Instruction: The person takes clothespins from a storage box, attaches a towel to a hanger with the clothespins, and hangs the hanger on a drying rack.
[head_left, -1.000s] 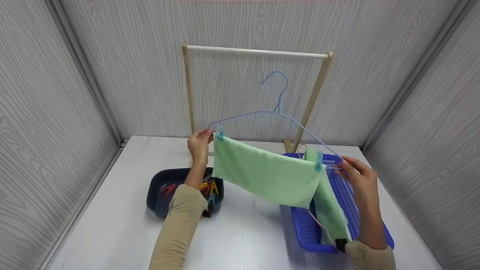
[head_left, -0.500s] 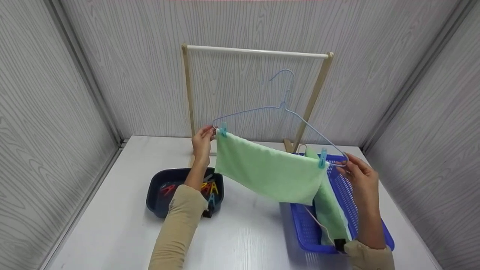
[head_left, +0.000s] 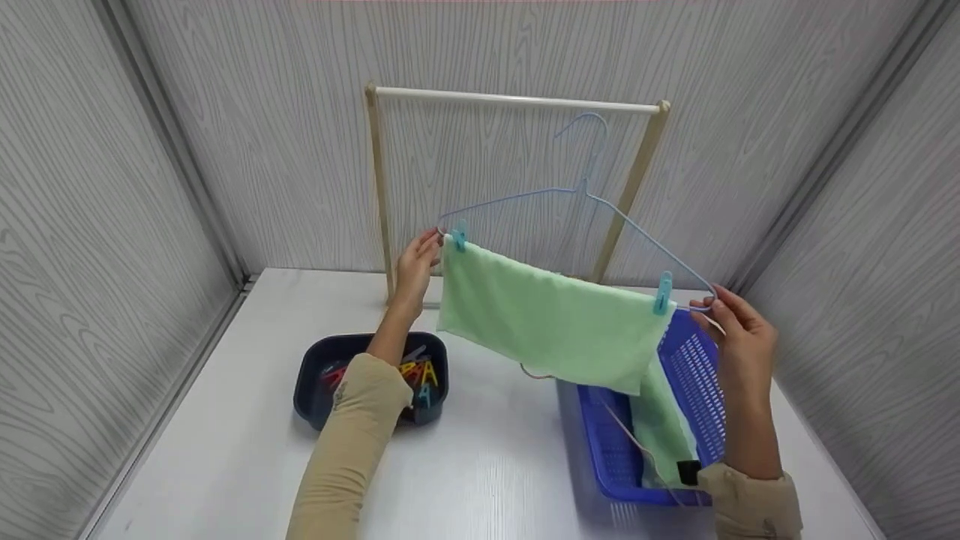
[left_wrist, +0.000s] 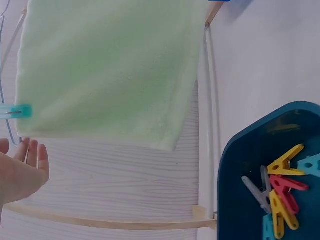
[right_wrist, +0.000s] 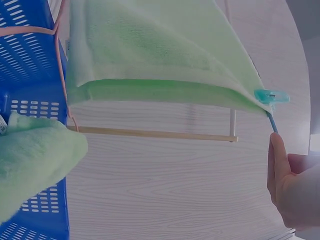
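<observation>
A light blue wire hanger (head_left: 651, 238) is held up by its two lower corners. My left hand (head_left: 417, 268) pinches the left corner, and my right hand (head_left: 744, 341) pinches the right corner, which hangs lower. From the hanger's bottom bar a folded green towel (head_left: 555, 319) hangs, fixed near its ends by a left turquoise clothespin (head_left: 459, 237) and a right turquoise clothespin (head_left: 663, 293). In the right wrist view the towel's folded layers (right_wrist: 165, 92) show from the side. The hook points up, just below the rack's rail in the head view.
Behind the hanger stands a drying rack with a white rail (head_left: 517, 98) and wooden legs. A dark tub (head_left: 304, 390) with several colored clothespins (left_wrist: 285, 192) sits at left. At right, a blue basket (head_left: 611, 480) holds another green towel (head_left: 660, 439) and a pink hanger (right_wrist: 61, 65).
Both hands have lifted the hanger with the clipped towel and carried it slightly right and toward the rack. The hook has come nearer the rail in the head view.
</observation>
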